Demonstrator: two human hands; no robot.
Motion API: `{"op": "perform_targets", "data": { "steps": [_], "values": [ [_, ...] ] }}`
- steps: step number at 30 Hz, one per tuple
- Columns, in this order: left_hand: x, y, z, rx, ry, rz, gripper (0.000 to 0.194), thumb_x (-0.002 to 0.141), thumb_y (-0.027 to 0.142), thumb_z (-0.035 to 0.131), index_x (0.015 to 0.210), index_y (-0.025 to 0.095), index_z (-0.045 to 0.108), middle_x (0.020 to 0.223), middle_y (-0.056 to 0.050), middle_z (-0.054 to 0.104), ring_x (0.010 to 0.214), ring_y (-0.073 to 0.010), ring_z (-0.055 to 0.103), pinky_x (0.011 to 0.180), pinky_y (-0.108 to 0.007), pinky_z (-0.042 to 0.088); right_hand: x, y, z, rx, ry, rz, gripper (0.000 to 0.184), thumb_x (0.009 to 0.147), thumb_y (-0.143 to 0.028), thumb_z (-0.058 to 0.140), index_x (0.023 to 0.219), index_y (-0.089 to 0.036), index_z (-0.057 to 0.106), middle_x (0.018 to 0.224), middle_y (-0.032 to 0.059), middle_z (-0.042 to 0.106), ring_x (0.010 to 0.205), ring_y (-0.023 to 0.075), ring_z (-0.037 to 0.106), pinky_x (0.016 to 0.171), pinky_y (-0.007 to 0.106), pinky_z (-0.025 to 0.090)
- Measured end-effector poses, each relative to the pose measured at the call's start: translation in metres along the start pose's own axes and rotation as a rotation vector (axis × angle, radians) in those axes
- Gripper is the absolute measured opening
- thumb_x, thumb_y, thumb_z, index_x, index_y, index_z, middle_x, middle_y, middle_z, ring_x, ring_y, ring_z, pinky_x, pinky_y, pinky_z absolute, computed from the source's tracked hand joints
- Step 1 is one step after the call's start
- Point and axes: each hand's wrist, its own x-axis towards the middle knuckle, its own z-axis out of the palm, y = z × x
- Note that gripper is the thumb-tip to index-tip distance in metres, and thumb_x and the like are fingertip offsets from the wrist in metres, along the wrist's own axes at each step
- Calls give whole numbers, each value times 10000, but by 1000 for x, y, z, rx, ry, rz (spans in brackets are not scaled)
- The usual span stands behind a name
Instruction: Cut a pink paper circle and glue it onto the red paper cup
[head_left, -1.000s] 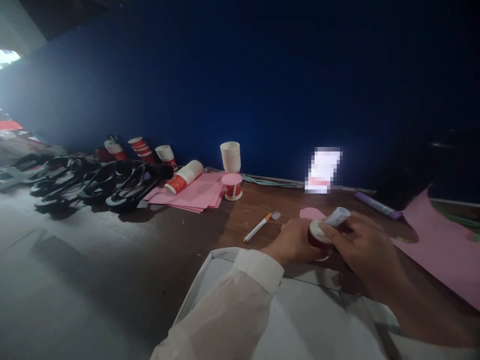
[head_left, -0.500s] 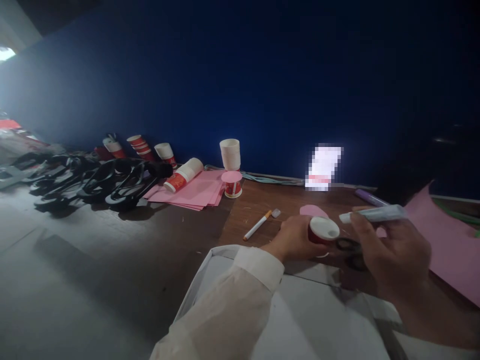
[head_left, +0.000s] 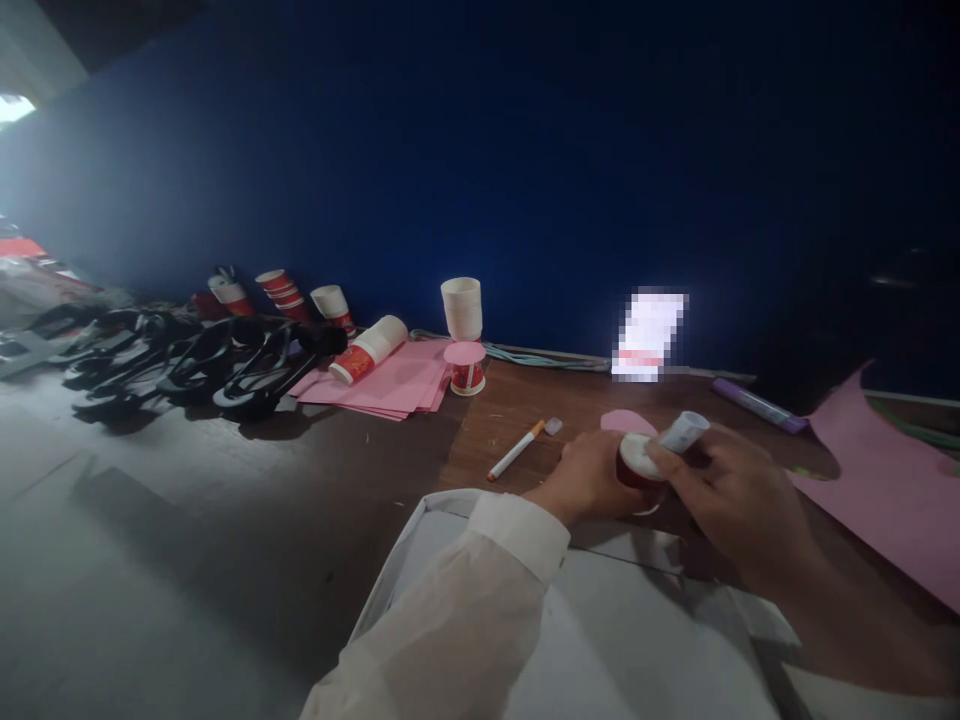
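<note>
My left hand (head_left: 589, 478) is wrapped around a red paper cup (head_left: 636, 455), its white end facing up. In my right hand (head_left: 739, 490) is a pale tube that looks like a glue stick (head_left: 686, 432), tilted with its lower end down at the cup's white top. My fingers hide that end, so contact cannot be made out. Just behind the cup shows a pink paper disc (head_left: 627, 421). To the left of my left hand lies a white marker (head_left: 516, 450) with an orange end, a small clear cap (head_left: 553, 427) beside it.
An upside-down paper cup (head_left: 468, 378) with a pink disc on top stands near stacked white cups (head_left: 461, 308). Pink sheets (head_left: 420, 375) lie under more cups (head_left: 369, 350). Black straps (head_left: 247, 370) sit left, a purple tube (head_left: 757, 403) and cut pink paper (head_left: 900, 500) right.
My right hand has moved left and down with the glue stick, from beside the cup to its white top. My left hand and the cup have stayed put.
</note>
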Motion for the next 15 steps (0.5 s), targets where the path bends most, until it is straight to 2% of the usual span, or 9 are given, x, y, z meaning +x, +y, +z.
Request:
{"op": "perform_targets", "data": {
  "steps": [5, 9, 11, 12, 15],
  "values": [
    [-1, -1, 1, -6, 13, 6, 389, 723, 455, 731, 1010, 194, 710, 1001, -83, 746, 893, -258, 675, 821, -385, 524, 3, 6, 4, -81, 90, 5, 350, 870, -523, 595, 669, -240, 551, 688, 40, 596, 647, 207, 543, 636, 364, 387],
    [0, -2, 2, 6, 16, -8, 392, 715, 460, 740, 1009, 202, 709, 995, -72, 746, 883, -250, 674, 821, -382, 527, 1, 0, 2, -7, 18, 33, 331, 868, -529, 591, 737, -229, 639, 721, 45, 642, 655, 216, 574, 651, 369, 404],
    [1, -2, 2, 8, 4, -22, 392, 706, 447, 757, 1014, 209, 708, 995, -66, 744, 888, -249, 674, 835, -389, 527, -2, -2, 1, 88, 43, 133, 330, 861, -545, 605, 838, -230, 701, 796, 50, 688, 732, 238, 624, 705, 383, 437],
    [1, -2, 2, 7, 3, -28, 402, 700, 443, 770, 1024, 212, 708, 1003, -64, 743, 903, -252, 673, 851, -395, 525, -3, -1, 0, 155, 98, 220, 342, 861, -555, 615, 909, -234, 723, 853, 52, 710, 790, 251, 645, 749, 395, 452],
    [-1, -1, -1, -5, 11, -6, 480, 672, 486, 819, 1060, 224, 713, 1035, -57, 740, 972, -267, 665, 909, -419, 514, -5, 13, -3, 448, 360, 498, 371, 848, -563, 669, 1029, -243, 726, 964, 62, 717, 923, 266, 646, 850, 418, 473]
  ]
}}
